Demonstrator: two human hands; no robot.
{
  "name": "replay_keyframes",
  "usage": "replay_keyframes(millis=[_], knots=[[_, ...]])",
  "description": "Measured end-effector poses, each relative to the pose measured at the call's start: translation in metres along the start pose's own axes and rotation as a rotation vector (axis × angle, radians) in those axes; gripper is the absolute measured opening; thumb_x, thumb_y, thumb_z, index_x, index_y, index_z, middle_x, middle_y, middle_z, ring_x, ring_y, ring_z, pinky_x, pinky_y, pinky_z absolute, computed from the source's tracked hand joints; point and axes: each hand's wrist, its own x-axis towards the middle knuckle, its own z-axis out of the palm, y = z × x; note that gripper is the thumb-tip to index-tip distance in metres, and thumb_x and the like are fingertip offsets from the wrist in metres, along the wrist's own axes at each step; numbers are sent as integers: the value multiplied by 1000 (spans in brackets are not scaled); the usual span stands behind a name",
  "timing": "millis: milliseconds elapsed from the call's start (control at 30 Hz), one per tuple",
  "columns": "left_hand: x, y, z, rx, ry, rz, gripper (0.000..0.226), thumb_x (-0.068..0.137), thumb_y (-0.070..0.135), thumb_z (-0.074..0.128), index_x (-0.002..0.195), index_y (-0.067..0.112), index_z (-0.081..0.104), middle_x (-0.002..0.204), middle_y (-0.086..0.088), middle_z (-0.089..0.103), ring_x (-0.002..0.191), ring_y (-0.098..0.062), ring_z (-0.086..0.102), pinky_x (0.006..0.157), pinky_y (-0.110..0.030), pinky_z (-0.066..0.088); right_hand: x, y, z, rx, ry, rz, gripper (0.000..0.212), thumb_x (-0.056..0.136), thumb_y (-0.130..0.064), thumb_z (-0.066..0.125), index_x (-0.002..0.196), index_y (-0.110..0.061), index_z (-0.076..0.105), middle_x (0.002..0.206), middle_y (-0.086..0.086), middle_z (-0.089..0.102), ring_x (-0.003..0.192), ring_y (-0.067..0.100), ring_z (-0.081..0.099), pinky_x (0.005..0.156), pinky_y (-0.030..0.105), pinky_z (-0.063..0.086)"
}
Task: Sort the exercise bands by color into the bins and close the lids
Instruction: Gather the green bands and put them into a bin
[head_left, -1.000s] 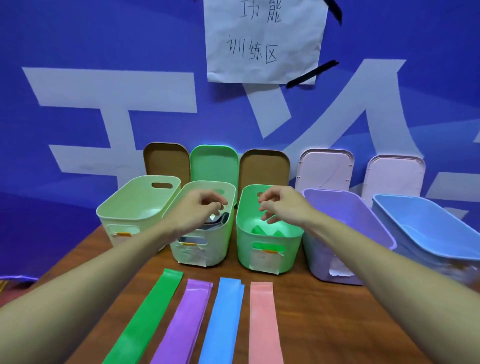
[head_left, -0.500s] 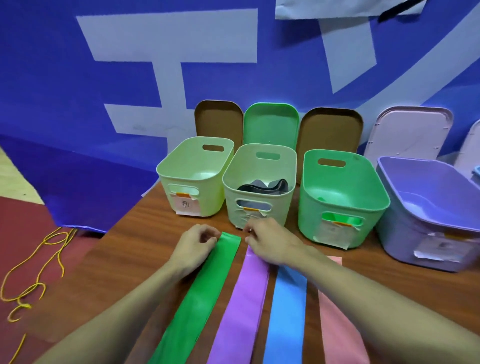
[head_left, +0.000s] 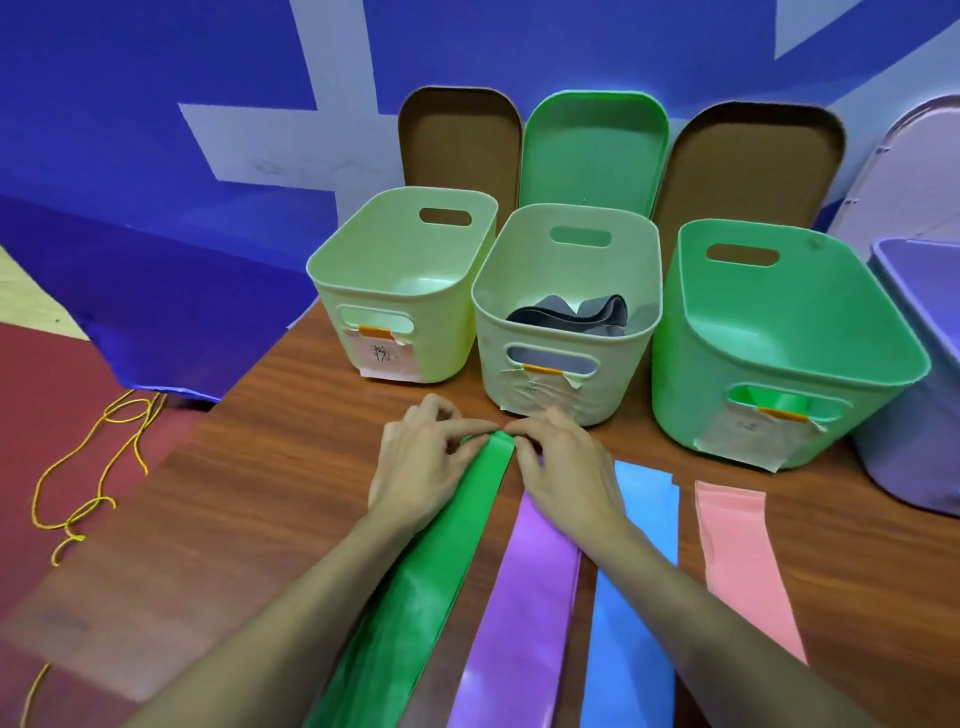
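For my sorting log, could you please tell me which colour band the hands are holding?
The band is green, clearest in the head view.

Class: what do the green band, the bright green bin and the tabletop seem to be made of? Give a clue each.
The green band: likely latex or rubber, thin, flat, glossy sheen. The bright green bin: moulded plastic, smooth satin walls, cut-out handles. The tabletop: wood-grain surface, perhaps laminate.

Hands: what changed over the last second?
Both dropped from over the bins to the table; the left hand and right hand now pinch the far end of the green band. The purple band, blue band, pink band, bins and propped lids stayed put.
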Motion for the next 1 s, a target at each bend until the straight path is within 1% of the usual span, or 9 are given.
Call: replay_keyframes(millis=[200,300,433,500,567,633,733,867,1000], knots=[[-1,0,2,-34,23,-13,16,88,42,60,100,40,69,100,13,49,98,-6,48,84,-30,28,0,0,2,-34,10,8,28,96,-29,43,118,-32,61,113,-7,55,107,16,56,82,34,47],[-3,0,3,-116,44,-4,4,86,34,64,88,37,67,96,14,50,84,-1,51,85,-34,36,-1,0,2,-36,-3,11,28,97,-30,43,118,-31,60,115,-7,54,108,16,55,82,33,46],[-3,-5,3,-414,137,-123,21,87,17,59,77,35,54,87,14,60,78,-2,55,87,-43,47,-2,-1,0,-1,8,10,22,94,-35,48,110,-30,63,109,-9,54,103,14,56,79,32,46],[-3,-6,1,-587,177,-221,20,91,16,50,80,33,51,85,8,67,85,-12,63,89,-46,49,-3,-2,-1,14,5,8,17,93,-37,52,103,-30,63,103,-11,53,99,12,56,76,30,46],[-5,-3,-1,-706,205,-252,24,95,10,44,82,30,47,78,3,69,82,-19,67,87,-46,51,-3,-2,-2,-6,-2,-1,14,92,-37,54,99,-29,62,102,-11,52,97,11,55,73,27,42],[-6,-4,-1,-710,231,-255,22,95,13,43,83,31,47,69,1,68,75,-23,66,82,-48,52,-4,-3,-3,-34,-6,-22,13,92,-36,53,98,-28,62,99,-13,51,97,10,54,70,25,37],[-5,-8,0,-674,220,-243,10,89,28,44,83,36,48,72,-6,66,76,-31,62,80,-54,49,-5,-5,-4,-54,-10,-28,15,93,-38,51,99,-28,61,99,-14,52,100,10,54,70,25,35],[-5,-5,0,-624,260,-245,18,93,16,49,85,31,50,72,7,59,77,-21,56,78,-45,46,-5,-7,-5,-49,-48,-28,28,86,-52,57,104,-30,61,103,-12,55,100,9,54,76,31,47],[-1,-7,0,-512,226,-223,19,95,17,46,97,33,56,96,8,63,95,-20,57,85,-39,46,-1,-20,-14,-107,-133,-50,20,88,-44,59,98,-27,58,102,-7,55,100,16,54,76,32,43]])
